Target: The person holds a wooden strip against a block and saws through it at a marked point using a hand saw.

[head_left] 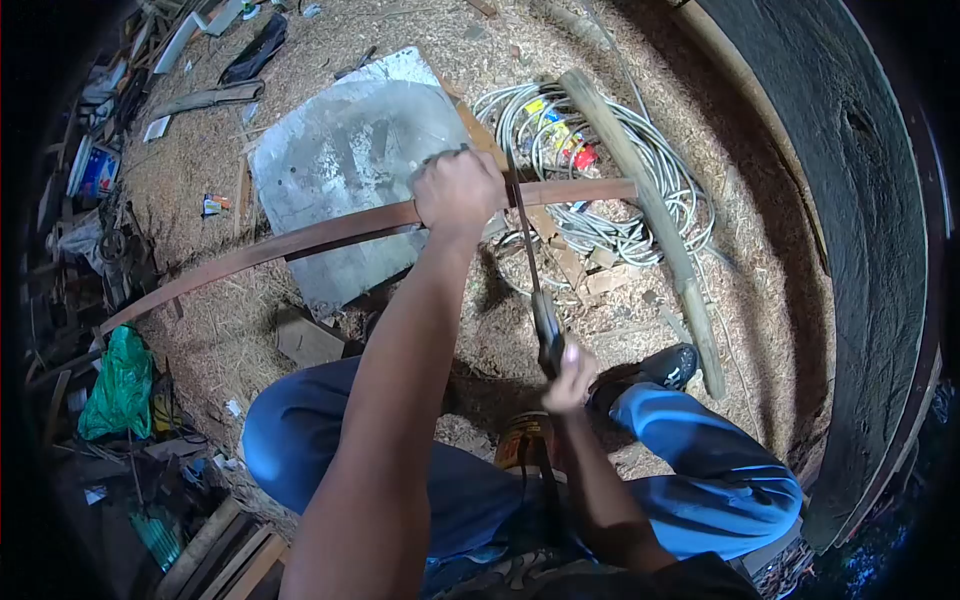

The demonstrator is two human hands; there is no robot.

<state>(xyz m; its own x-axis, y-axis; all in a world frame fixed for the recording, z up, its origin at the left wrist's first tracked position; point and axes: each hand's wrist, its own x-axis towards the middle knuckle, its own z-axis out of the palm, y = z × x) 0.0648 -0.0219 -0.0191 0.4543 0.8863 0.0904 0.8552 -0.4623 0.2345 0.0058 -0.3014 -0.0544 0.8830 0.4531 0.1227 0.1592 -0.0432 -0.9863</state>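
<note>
A long, narrow strip of reddish wood (290, 243) runs across the view from lower left to right of centre. My left hand (460, 190) is closed over it, pressing it above a scuffed grey board (345, 150). Just right of those fingers, a handsaw (530, 250) crosses the strip, its thin dark blade seen nearly edge-on. My right hand (572, 380) is wrapped round the saw's dark handle, close to my knees. How deep the blade sits in the wood cannot be made out.
A coil of grey cable (620, 225) lies on the shaving-covered ground, with a rough wooden pole (650, 200) over it. A thick dark timber (845, 200) stands along the right. At the left are a green plastic bag (118, 385) and piled scraps.
</note>
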